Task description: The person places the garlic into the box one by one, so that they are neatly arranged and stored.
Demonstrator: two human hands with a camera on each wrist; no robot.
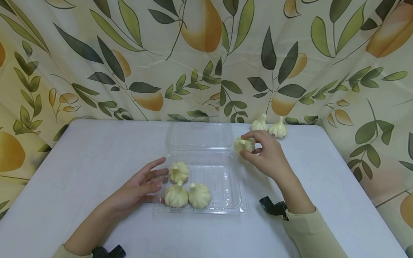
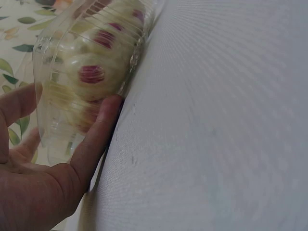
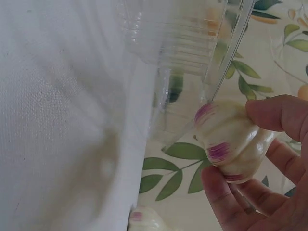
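- Right at the near edge, on the left, there's a pale sleeve (image 1: 69, 252) with a black wrist device (image 1: 111, 251) beside it; over on the right, a second sleeve (image 1: 314, 233) and another black device (image 1: 272, 207).
- Up a little, and here's the near pair in the clear plastic box (image 1: 222, 179): one garlic bulb (image 1: 176, 195) in the near left corner, another garlic bulb (image 1: 199, 196) just to its right.
- In from the left comes the left hand (image 1: 138, 186), fingers extended against the box's left side, touching the wall and grasping no garlic.
- Just beyond the near pair sits a third garlic bulb (image 1: 179, 172), along the left side; the right part of the box is bare.
- Now the right hand (image 1: 267, 154), and it's a firm pinch! Thumb and fingers grasp a fourth garlic bulb (image 1: 242, 145), held off the tabletop just right of the box, purple marks showing in the right wrist view.
- Behind, the clear lid (image 1: 198, 136) lies open on the white table (image 1: 106, 150).
- Far right, two more bulbs (image 1: 278, 128) stand side by side at the table's far edge.
- Farthest of all, a leaf-and-fruit curtain (image 1: 193, 71).
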